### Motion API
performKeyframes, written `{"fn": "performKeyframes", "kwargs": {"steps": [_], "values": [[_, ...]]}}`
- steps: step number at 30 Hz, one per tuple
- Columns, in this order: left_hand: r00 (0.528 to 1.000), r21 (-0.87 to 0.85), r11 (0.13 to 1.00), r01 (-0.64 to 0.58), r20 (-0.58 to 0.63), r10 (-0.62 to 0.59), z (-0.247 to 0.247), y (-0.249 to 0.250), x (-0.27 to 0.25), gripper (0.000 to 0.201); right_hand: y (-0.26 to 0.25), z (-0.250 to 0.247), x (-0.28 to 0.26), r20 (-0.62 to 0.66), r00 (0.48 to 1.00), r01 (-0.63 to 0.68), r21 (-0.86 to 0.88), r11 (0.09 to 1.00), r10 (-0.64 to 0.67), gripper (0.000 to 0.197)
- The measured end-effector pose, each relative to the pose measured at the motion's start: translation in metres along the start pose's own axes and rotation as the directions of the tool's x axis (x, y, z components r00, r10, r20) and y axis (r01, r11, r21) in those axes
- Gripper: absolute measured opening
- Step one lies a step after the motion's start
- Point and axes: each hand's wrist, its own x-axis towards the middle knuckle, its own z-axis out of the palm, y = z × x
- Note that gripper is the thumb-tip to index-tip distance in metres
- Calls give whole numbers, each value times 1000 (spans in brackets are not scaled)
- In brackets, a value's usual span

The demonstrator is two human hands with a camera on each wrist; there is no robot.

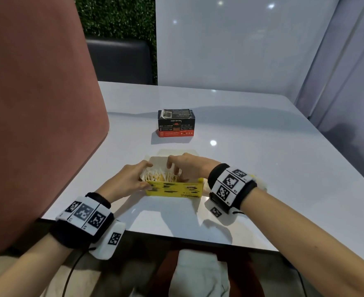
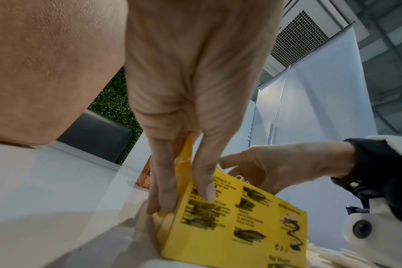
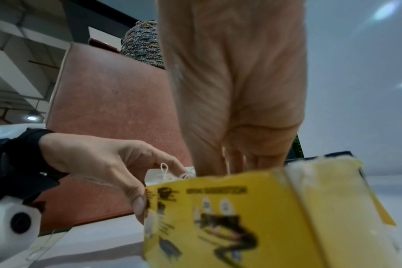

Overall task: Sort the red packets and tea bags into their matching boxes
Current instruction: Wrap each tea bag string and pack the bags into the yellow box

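Yellow tea-bag box point(image 1: 174, 189) near the front edge of the white worktop point(image 1: 262, 159), lid flap open toward the back, packed with white tea bags point(image 1: 161, 176) standing in a row, loose strings showing above the rim in the right wrist view. Farther back, well apart on the same worktop, a dark box with a red band point(image 1: 176, 123), presumably the home of the red packets; top looks closed or at least filled, contents not readable from here. No loose red packets or stray tea bags visible anywhere on the bare surface. Left hand point(image 1: 129, 179) clamped on the near left corner of the yellow box, thumb on the printed front face and fingers point(image 2: 163, 190) down the end wall, steadying it. Right hand point(image 1: 183, 166) reaching down into the open top, fingers bent among the tea bags; whether pinching one bag or merely pressing the row down, cannot tell, since the fingertips sit hidden behind the front wall. Judged as the late stage of the tea-bag half of the sort: tucking or levelling the last bags so the row sits below the rim. Next move likely calls for withdrawing the right hand without snagging the looped strings point(image 3: 170, 174), then folding the rear flap forward while the left hand keeps the light carton from sliding. Risk: a string catching a finger and pulling a bag back out.
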Motion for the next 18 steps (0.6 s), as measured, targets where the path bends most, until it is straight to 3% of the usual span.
{"fn": "performKeyframes", "kwargs": {"steps": [4, 13, 16, 18], "values": [[1000, 16, 1000, 13, -18, -13, 4, 4, 0, 59, -3, 5, -1, -50, 998, 28, -118, 993, -34, 33], [999, 11, 1000, 9, -31, -9, 4, 10, -4, 56, -4, 8, 1, -37, 999, 22, -145, 989, -28, 38], [1000, 1, 1000, 2, -10, -2, 3, 12, -6, 56, -3, 7, -3, -48, 999, -17, -108, 994, 12, 36], [1000, -24, 1000, 19, 7, -19, 0, 15, -10, 59, -2, 3, -10, -80, 996, -44, 10, 999, 45, 34]]}}
